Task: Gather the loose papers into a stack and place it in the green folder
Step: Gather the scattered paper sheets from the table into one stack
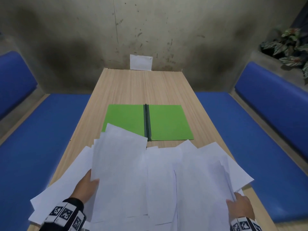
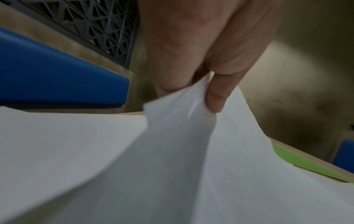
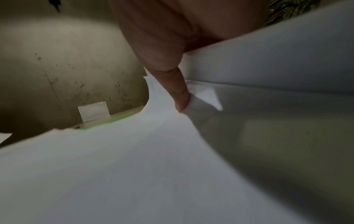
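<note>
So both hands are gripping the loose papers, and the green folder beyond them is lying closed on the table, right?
Not quite: the green folder lies open, both flaps flat with the dark spine between them, as the head view shows. The rest holds: the left hand and right hand each grip the loose papers.

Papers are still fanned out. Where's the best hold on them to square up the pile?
Probably the outer side edges, one from each side. The papers fan across the table, and the left hand and right hand already pinch those edges, so pushing inward should gather them.
</note>
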The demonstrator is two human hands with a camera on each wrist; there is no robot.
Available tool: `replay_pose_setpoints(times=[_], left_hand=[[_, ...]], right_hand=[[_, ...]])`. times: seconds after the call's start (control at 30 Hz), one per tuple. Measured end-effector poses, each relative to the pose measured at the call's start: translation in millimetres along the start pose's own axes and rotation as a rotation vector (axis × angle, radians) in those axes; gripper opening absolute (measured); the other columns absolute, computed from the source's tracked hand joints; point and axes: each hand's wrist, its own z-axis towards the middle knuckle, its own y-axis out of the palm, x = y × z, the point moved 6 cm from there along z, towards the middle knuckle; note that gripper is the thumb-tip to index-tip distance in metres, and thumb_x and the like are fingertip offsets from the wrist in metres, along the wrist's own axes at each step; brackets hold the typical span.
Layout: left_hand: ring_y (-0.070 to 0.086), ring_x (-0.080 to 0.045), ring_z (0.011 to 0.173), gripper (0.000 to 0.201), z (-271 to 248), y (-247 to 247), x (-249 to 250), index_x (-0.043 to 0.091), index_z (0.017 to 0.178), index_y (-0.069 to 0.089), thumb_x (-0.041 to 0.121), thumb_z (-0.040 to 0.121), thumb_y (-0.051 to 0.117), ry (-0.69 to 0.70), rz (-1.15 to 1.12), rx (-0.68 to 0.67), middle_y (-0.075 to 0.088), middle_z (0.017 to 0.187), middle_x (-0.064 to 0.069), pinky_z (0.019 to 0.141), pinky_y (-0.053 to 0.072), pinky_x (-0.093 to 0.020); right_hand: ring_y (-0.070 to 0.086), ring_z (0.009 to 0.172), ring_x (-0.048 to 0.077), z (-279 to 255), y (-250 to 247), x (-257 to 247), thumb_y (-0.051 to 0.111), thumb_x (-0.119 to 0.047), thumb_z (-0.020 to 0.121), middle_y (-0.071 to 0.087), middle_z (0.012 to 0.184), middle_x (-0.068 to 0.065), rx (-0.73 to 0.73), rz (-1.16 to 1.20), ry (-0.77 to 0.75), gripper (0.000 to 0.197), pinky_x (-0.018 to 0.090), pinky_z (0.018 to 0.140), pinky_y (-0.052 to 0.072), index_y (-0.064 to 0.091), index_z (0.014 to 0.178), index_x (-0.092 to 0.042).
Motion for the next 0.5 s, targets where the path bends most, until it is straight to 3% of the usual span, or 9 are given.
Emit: replay_pose_setpoints(times=[0.1, 0.2, 0.3, 0.4, 0.47, 0.5], left_hand=[[0.048, -0.028, 0.119, 0.049, -4, -7, 1, 0.018, 0.141, 0.033, 0.008, 0.094, 0.039, 0.044, 0.023, -0.033, 0.050, 0.136, -0.009, 0.098, 0.035, -0.036], [0.047, -0.023, 0.115, 0.049, -9, -17, 7, 0.021, 0.141, 0.034, 0.010, 0.094, 0.040, 0.083, -0.026, -0.036, 0.051, 0.132, -0.003, 0.100, 0.035, -0.037], [0.047, -0.021, 0.118, 0.048, -14, -28, 16, 0.024, 0.140, 0.037, 0.013, 0.094, 0.045, 0.123, -0.178, -0.052, 0.052, 0.128, 0.001, 0.103, 0.034, -0.038], [0.055, -0.022, 0.112, 0.032, -23, -40, 33, 0.029, 0.119, 0.051, 0.012, 0.092, 0.051, 0.160, -0.386, -0.101, 0.061, 0.119, 0.000, 0.103, 0.037, -0.041], [0.063, -0.022, 0.100, 0.025, -31, -43, 47, 0.027, 0.103, 0.058, 0.016, 0.081, 0.064, 0.187, -0.545, -0.157, 0.068, 0.106, 0.001, 0.093, 0.044, -0.040], [0.067, -0.022, 0.094, 0.036, -33, -43, 53, 0.027, 0.102, 0.059, 0.025, 0.069, 0.075, 0.211, -0.606, -0.200, 0.071, 0.102, 0.000, 0.086, 0.049, -0.038]], right_hand=[[0.055, 0.085, 0.031, -4, -14, -8, 0.049, -0.005, 0.084, 0.056, 0.093, 0.016, -0.069, 0.079, -0.054, 0.024, 0.032, 0.073, 0.044, 0.053, 0.108, -0.005], [0.051, 0.085, 0.029, -9, -35, -22, 0.053, 0.001, 0.082, 0.053, 0.093, 0.012, -0.111, 0.286, -0.128, 0.030, 0.033, 0.068, 0.036, 0.043, 0.110, -0.008], [0.053, 0.089, 0.028, -22, -63, -44, 0.060, 0.004, 0.081, 0.053, 0.098, 0.010, -0.117, 0.562, -0.238, 0.043, 0.033, 0.067, 0.041, 0.040, 0.114, -0.016], [0.056, 0.096, 0.028, -35, -85, -63, 0.058, 0.005, 0.083, 0.057, 0.100, 0.012, -0.079, 0.661, -0.330, 0.038, 0.035, 0.081, 0.041, 0.051, 0.116, -0.011], [0.061, 0.089, 0.029, -42, -92, -74, 0.059, 0.004, 0.083, 0.062, 0.097, 0.014, -0.107, 0.737, -0.347, 0.029, 0.035, 0.076, 0.043, 0.056, 0.110, -0.007], [0.062, 0.083, 0.027, -47, -95, -81, 0.059, 0.004, 0.083, 0.064, 0.094, 0.014, -0.136, 0.792, -0.354, 0.027, 0.034, 0.070, 0.045, 0.057, 0.109, -0.005]])
